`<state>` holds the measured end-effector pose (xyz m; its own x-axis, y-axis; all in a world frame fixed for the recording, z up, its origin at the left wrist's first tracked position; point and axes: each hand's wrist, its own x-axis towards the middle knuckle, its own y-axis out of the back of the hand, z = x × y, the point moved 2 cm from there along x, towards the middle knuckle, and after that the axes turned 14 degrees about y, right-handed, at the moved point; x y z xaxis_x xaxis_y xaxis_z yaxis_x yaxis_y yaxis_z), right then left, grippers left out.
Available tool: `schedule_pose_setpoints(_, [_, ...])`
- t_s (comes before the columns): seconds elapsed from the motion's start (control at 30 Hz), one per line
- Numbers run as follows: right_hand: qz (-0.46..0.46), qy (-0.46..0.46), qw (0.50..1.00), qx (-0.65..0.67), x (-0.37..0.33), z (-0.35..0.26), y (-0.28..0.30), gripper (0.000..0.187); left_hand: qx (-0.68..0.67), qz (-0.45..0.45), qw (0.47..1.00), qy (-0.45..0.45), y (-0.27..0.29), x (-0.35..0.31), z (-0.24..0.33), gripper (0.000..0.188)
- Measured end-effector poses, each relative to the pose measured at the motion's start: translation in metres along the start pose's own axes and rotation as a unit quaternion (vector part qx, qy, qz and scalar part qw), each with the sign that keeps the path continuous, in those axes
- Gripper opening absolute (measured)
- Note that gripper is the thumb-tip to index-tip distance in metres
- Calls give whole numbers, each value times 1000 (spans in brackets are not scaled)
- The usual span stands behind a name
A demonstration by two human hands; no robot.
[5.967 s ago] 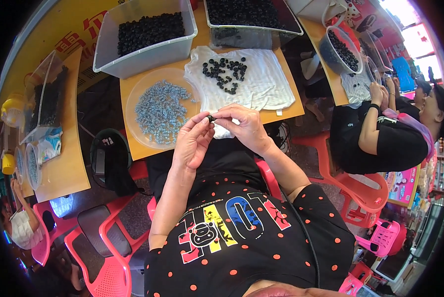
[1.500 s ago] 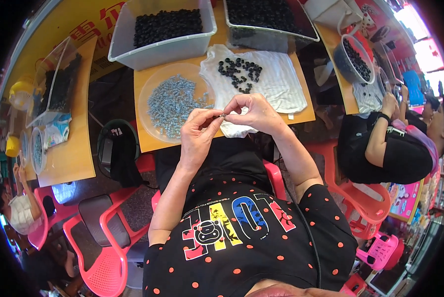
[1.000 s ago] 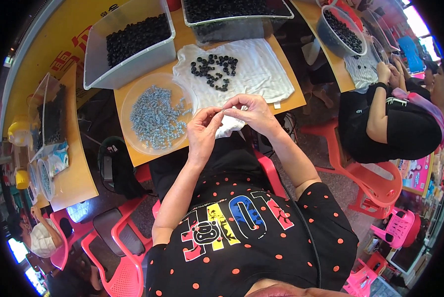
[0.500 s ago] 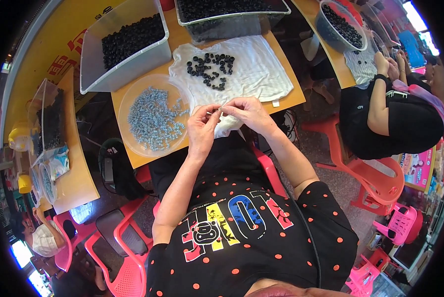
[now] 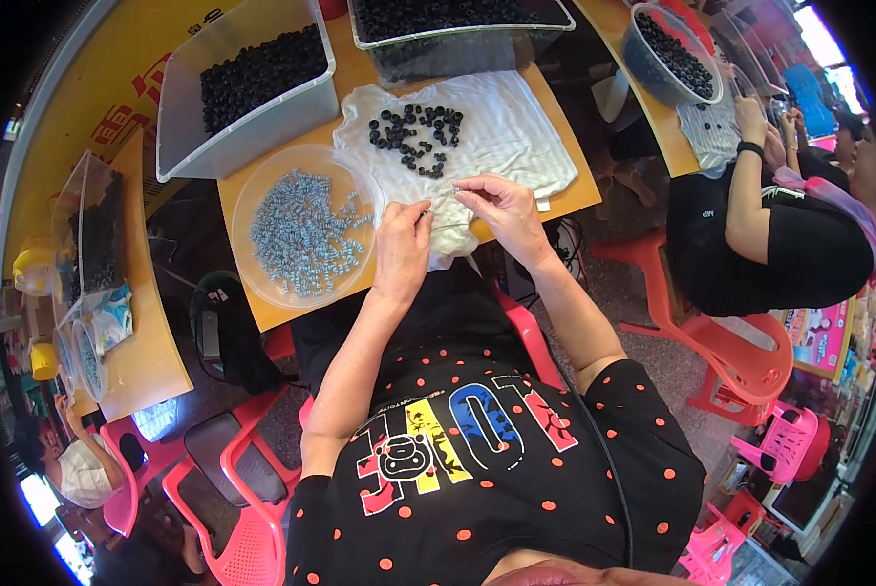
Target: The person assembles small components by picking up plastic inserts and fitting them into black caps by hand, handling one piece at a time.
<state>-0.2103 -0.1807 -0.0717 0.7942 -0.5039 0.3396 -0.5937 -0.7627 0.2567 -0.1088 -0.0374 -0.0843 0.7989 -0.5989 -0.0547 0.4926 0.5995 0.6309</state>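
My left hand (image 5: 403, 246) is closed in a pinch over the near edge of the white cloth (image 5: 506, 127); a tiny dark bit shows at its fingertips. To its right, my right hand (image 5: 506, 213) pinches something small and pale, too small to name. The two hands are apart. Beyond them, several loose black ring-shaped pieces (image 5: 408, 129) lie scattered on the cloth. Left of my left hand stands a round clear plastic dish (image 5: 245, 210) holding a heap of small blue coil-like pieces (image 5: 301, 234).
Two clear plastic bins (image 5: 252, 137) (image 5: 438, 64) full of black pieces stand at the back of the wooden table (image 5: 262, 311). At right, a person in black (image 5: 780, 230) works beside a bowl of black pieces (image 5: 677, 54). Red and pink plastic chairs (image 5: 741, 356) stand around.
My fingertips were together before. Now my right hand has drawn away to the right and slightly farther out, while my left hand stays almost in place.
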Motion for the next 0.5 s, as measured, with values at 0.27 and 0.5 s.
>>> schedule_pose_setpoints(0.27, [-16,29,999,20,-3,-22,-3,17,-554,-181,772,254,9,-15,-13,24])
schedule_pose_setpoints(0.5, [-117,151,977,-97,-3,-48,-19,15,-601,-164,742,248,19,-26,-13,21])
